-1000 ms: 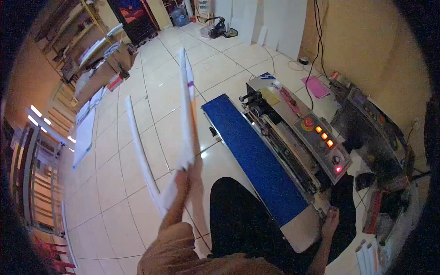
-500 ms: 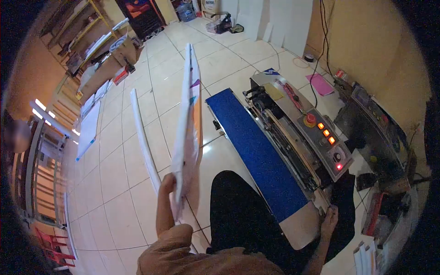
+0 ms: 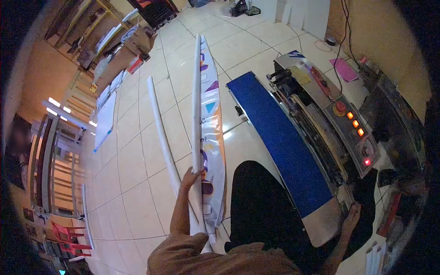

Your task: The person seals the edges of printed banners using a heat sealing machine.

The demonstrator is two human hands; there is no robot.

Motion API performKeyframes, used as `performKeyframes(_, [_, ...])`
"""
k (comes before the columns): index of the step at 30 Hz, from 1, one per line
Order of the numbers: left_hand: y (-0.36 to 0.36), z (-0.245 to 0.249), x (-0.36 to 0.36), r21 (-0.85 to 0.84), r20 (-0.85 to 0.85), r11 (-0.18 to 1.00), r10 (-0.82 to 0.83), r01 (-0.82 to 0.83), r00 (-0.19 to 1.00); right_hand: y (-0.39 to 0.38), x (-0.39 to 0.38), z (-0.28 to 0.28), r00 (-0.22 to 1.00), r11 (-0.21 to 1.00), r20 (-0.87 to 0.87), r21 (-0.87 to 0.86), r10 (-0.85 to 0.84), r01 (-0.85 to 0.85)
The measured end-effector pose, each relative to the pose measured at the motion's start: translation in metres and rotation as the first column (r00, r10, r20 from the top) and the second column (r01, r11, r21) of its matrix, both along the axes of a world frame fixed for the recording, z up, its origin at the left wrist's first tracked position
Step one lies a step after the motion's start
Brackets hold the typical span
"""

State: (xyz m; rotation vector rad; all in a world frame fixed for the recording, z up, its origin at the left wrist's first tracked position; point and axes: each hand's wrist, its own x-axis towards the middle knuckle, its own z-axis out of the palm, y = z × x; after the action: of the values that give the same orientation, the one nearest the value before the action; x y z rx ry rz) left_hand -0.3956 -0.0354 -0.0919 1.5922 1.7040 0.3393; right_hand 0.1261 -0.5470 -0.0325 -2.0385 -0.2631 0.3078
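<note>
My left hand is wrapped round the near part of a long printed banner, which has a white rolled edge and lies lengthwise in front of me. My right hand is at the near end of a sealing machine, its fingers bent; whatever it holds is too small to make out. The machine has lit orange buttons and a red knob. Along its left side runs a blue conveyor belt.
A long white roll lies on the tiled floor left of the banner. Red chairs stand at the lower left, shelves at the upper left. Dark equipment and white rolls are on the right. Black cables hang by the wall.
The banner has turned so its printed face shows more and sits lower, and my left hand has moved with it. The view has shifted, moving the machine rightward in frame.
</note>
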Motion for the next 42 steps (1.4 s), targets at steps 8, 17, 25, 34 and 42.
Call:
performKeyframes(8, [0.095,-0.086,-0.025,0.098,0.062,0.962,0.249,-0.254,0.966,-0.011,0.004,-0.002,0.995,0.996,-0.024,0.022,0.092,-0.091])
performKeyframes(17, [-0.035,0.013,-0.169,0.141,-0.382,0.989,0.106,-0.056,0.918,-0.012,0.008,-0.004,0.997,0.994,-0.073,-0.107,0.019,-0.027])
performKeyframes(25, [-0.220,0.005,-0.268,-0.265,0.137,0.796,0.589,-0.544,0.796,-0.023,0.014,-0.023,0.994,0.994,-0.048,-0.035,0.102,-0.104])
performKeyframes(34, [-0.368,-0.015,-0.270,0.208,-0.324,0.977,0.112,-0.045,0.939,-0.034,0.028,-0.034,0.995,0.983,0.058,-0.169,0.081,-0.070])
performKeyframes(42, [-0.218,-0.052,-0.224,0.318,-0.485,0.937,0.291,-0.144,0.825,-0.025,0.032,-0.022,0.981,0.978,0.134,-0.171,0.140,-0.117])
